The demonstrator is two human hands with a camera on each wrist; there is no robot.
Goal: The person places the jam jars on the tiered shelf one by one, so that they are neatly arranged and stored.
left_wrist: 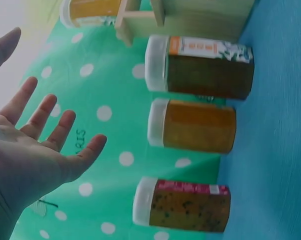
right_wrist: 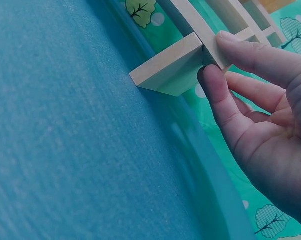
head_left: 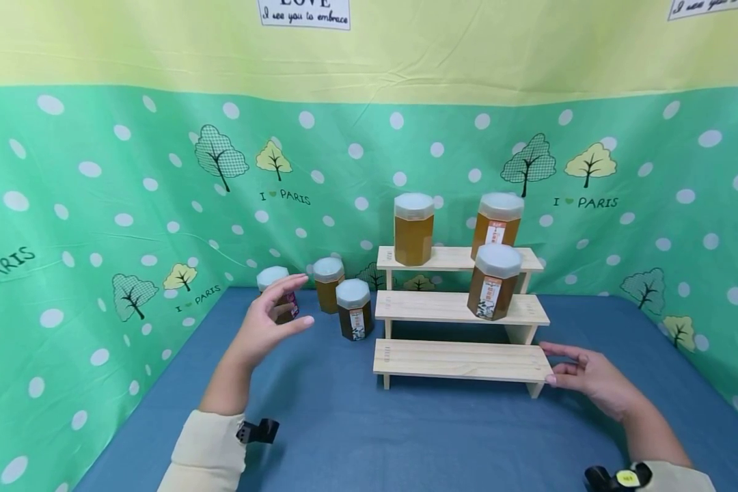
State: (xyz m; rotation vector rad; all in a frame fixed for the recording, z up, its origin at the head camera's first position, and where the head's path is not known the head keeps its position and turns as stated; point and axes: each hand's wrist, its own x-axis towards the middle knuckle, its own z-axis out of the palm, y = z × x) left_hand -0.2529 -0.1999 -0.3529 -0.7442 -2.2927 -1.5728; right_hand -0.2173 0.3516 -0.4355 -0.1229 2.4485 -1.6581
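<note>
My right hand [head_left: 596, 379] pinches the right end of the lowest step of a three-step wooden display stand [head_left: 461, 359]; the right wrist view has thumb and a finger on that board's end. My left hand [head_left: 272, 321] is raised with fingers spread, holding nothing. In the head view it overlaps a jar with a pink label [left_wrist: 190, 205]. Beside that jar on the table stand an amber jar [head_left: 328, 290] and a dark jar with a white label [head_left: 354, 314]. All have white lids.
On the stand's top step are a plain honey jar [head_left: 413, 232] at left and a labelled honey jar [head_left: 497, 222] at right. A darker labelled jar [head_left: 495, 287] stands on the middle step's right. Behind the blue tablecloth [head_left: 406, 437] hangs a dotted green curtain [head_left: 357, 178].
</note>
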